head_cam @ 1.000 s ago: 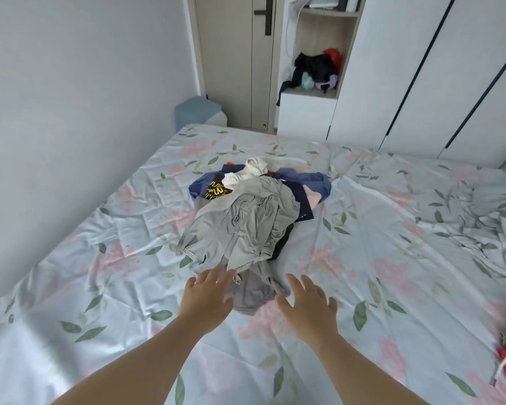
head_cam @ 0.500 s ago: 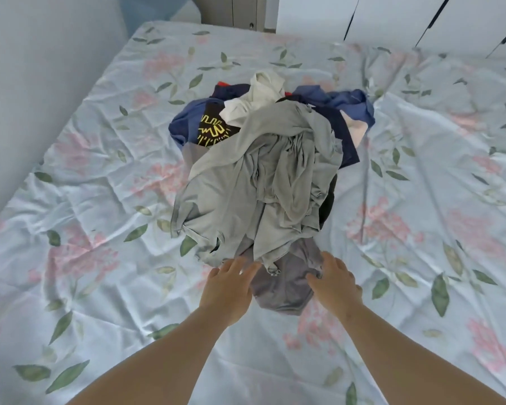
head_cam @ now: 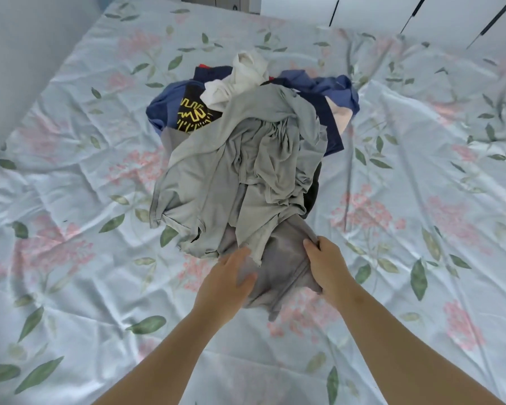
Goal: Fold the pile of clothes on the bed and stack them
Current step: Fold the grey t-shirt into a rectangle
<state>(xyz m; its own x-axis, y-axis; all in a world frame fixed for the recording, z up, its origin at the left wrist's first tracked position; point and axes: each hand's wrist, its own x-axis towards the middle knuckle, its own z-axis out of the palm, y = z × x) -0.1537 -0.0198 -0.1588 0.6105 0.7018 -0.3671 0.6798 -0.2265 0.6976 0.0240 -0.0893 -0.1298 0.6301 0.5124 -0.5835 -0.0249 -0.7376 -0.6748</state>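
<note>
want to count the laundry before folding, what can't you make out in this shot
Head view only.
- Garment count in the pile: the light grey garment covers most of it.
- Yellow print on the black garment: partly under the white garment.
- Type of the dark grey garment: bunched where the right hand pinches it.
- Grip of the left hand: fingertips lost in folds.

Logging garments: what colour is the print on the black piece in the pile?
Yellow zigzag print, clearest in the head view.

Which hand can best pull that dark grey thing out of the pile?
Probably the right hand: its fingers pinch the edge of the dark grey garment. The left hand only lies flat on it.
</note>
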